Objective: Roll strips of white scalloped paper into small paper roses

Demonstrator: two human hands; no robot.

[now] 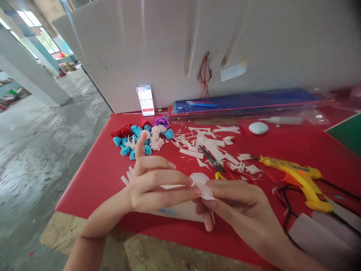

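Over the front of the red table, my left hand (158, 184) and my right hand (242, 210) meet at a small piece of white paper (205, 190). Fingers of both hands pinch it, and the left index finger points up. Behind the hands, small blue, white, red and purple paper flowers (156, 137) lie in a cluster. White paper scraps (214, 148) are spread to their right, with scissors (210, 156) among them. A yellow glue gun (303, 180) rests right of my right hand. White sheets (180, 210) lie beneath the hands, partly hidden.
A phone (146, 101) showing a timer leans on the pale panel (126, 56) at the back. Blue wrapped sheets (242, 103) and a white egg-shaped object (258, 128) lie on the red table (93, 171). Black cords (287, 210) run at the right.
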